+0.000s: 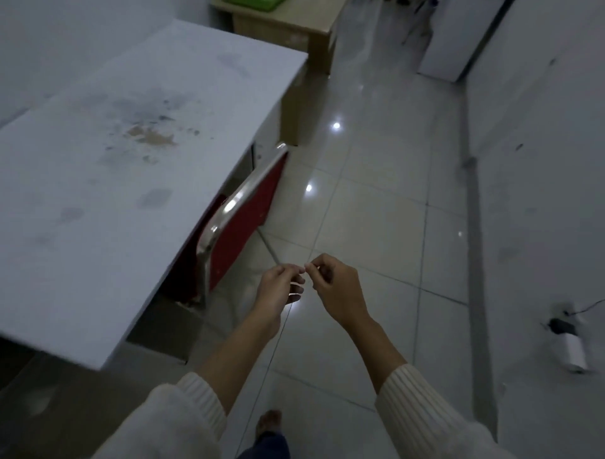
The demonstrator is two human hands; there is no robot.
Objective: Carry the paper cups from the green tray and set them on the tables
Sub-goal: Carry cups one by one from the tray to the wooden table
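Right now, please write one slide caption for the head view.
Left hand and right hand, empty, close together beside the grey table; green tray far ahead.

The person wears cream ribbed-knit sleeves (415,403) (cuffs ending mid-forearm) and dark blue trousers (266,447).

A green tray (252,4) shows only as a thin bright strip at the very top edge of the frame, left of centre, lying flat on a light wooden table (296,28) that is cut off by the same edge. Just below it, a large pale grey table (98,203) fills the left half of the frame. Its flat top is marked with dark smudges and a brownish worn patch near its middle.
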